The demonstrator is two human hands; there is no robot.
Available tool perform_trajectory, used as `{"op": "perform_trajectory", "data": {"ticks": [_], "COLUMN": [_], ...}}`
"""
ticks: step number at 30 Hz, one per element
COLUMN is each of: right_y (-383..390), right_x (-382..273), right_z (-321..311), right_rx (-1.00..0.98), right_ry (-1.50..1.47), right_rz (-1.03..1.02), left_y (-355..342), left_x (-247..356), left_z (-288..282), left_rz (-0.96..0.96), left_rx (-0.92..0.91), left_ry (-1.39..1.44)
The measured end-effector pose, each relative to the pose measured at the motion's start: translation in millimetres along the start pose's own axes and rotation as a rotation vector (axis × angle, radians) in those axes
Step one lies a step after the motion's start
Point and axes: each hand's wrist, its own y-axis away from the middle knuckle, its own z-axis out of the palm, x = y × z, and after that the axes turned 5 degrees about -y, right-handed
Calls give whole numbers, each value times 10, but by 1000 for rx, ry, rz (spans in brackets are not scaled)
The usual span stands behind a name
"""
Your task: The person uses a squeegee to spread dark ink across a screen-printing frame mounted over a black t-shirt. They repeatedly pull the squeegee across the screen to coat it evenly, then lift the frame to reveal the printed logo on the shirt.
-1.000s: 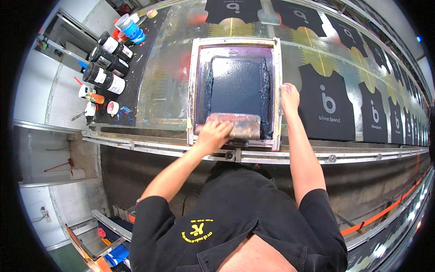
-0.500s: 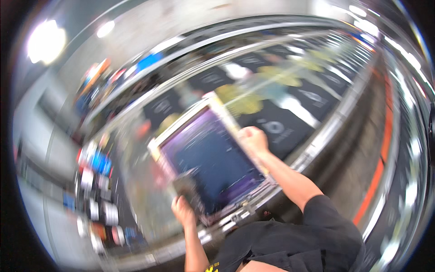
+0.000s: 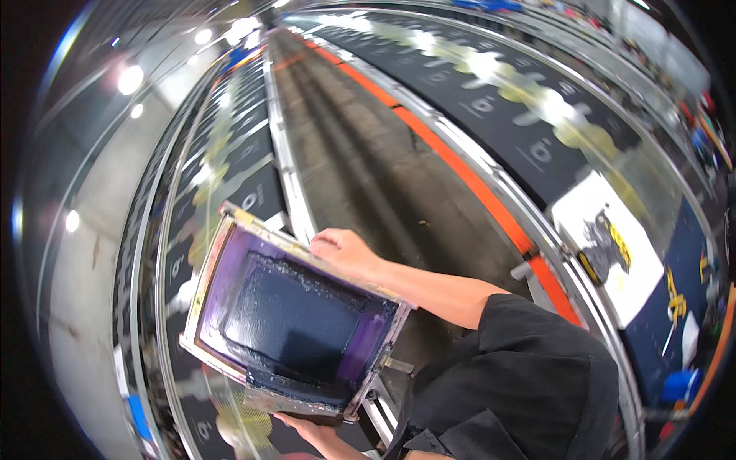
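Printing screen (image 3: 205, 284), paint-crusted along its pale rim, sits left of centre in the lower half of the view, tilted at a slant over the table's edge; from where I stand I can't tell what bears its weight. Inside, a broad pool of blue-black ink (image 3: 295, 322) catches the light, glossy and smooth toward its left, ridged and clotted along its upper and lower borders. Purple mesh (image 3: 366, 341) shows around it, widest at the right end.

A smeared, greyish squeegee (image 3: 285, 402) lies along the screen's lower rim, its surface streaked with ink. Just below it comes the left hand (image 3: 310, 433), its fingertips running up under the squeegee; most of those fingers are hidden, so I can't say how tightly they close. The right hand (image 3: 345, 249) has the upper rim, fingers curled together over the edge and pinching it.

Further out, black fabric pieces (image 3: 510, 134) with pale emblems line the long table running to the top of the view. An orange strip (image 3: 460, 184) follows the bare walkway (image 3: 353, 169). At right lies a white sheet (image 3: 644, 280) with a black and yellow print.
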Motion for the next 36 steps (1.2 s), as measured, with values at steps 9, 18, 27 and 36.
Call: {"op": "perform_trajectory", "data": {"ticks": [9, 18, 27, 36], "right_y": [1161, 3184, 4508, 5312], "right_x": [-464, -560, -619, -103], "right_z": [-3398, -5698, -6338, -6646], "right_rx": [767, 1469, 2044, 2259], "right_ry": [-228, -256, -202, 187], "right_rz": [-30, -44, -100, 136], "left_y": [532, 2113, 3677, 3850], "left_x": [-255, -1489, -2738, -3690], "left_z": [3114, 5939, 7535, 7969], "left_rz": [-130, -377, -697, -1118], "left_rx": [-793, -1210, -1696, -1765], "left_ry": [-111, -446, -649, -933]}}
